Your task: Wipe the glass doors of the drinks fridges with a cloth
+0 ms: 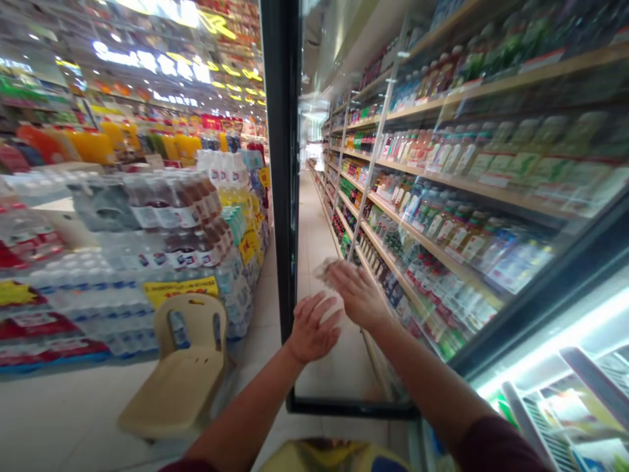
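Observation:
A glass cooler door with a black frame stands open in front of me. My right hand lies against its glass, fingers extended over a crumpled pale cloth that shows past the fingertips. Just below and to the left, my left hand is at the glass with its fingers bent around a whitish patch. Blur keeps me from telling what that patch is. Bottled drinks on shelves appear in the glass, to the right of both hands.
A beige plastic chair stands left of the door. Behind it are stacked packs of bottled drinks with a yellow price sign. Lit cooler shelves with packages are at lower right. Something yellow shows at the bottom edge.

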Motion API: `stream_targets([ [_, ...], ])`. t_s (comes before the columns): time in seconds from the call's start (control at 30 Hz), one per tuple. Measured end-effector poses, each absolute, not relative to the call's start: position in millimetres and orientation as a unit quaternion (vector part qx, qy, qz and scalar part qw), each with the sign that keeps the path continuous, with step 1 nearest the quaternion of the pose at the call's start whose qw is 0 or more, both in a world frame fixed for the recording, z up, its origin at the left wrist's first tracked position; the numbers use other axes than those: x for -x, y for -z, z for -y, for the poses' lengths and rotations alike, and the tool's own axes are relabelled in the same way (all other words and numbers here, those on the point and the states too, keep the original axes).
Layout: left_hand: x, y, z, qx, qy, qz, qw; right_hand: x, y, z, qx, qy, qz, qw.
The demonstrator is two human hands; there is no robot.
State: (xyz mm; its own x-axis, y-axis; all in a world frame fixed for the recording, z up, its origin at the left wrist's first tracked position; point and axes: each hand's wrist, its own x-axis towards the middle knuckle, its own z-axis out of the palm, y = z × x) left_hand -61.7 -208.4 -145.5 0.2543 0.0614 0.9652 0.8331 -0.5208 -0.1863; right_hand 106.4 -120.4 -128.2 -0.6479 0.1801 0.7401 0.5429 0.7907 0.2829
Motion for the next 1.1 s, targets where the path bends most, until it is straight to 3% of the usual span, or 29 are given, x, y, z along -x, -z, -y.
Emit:
stream_targets([
  [0.07,58.4,135.5,201.7,0.692,0.52,0.327,0.378,-105.5,126.8,116.7,0.241,0.254,0.854,0.384],
  [0.3,58.6,115.0,179.5,0.698,0.47,0.379,0.385,-119.8,205.1,143.9,0.133,0.259,0.903,0.317],
  [0.53,54.7,129.5,144.0,0.646,0.448,0.444,0.431,-197.9,130.4,116.2,0.343,0.352,0.737,0.463],
  [0.63,52.4,136.7,137.6,0.631,0.451,0.441,0.451,-194.9,166.7,123.0,0.386,0.353,0.702,0.483],
  [0.73,52.8,139.5,137.2,0.628,0.453,0.442,0.453,-177.0,226.5,139.7,0.371,0.33,0.75,0.436],
  [0.8,53.9,140.3,136.8,0.63,0.454,0.438,0.452,-168.9,239.7,144.5,0.362,0.299,0.783,0.409],
  [0.87,55.4,141.4,135.2,0.632,0.459,0.432,0.45,-168.5,220.1,139.3,0.376,0.273,0.779,0.422],
  [1.0,58.3,145.6,131.1,0.641,0.471,0.426,0.431,-178.9,148.5,116.6,0.422,0.261,0.677,0.542],
  [1.1,59.6,149.3,130.5,0.648,0.48,0.428,0.409,-179.3,152.5,117.8,0.417,0.258,0.663,0.566],
])
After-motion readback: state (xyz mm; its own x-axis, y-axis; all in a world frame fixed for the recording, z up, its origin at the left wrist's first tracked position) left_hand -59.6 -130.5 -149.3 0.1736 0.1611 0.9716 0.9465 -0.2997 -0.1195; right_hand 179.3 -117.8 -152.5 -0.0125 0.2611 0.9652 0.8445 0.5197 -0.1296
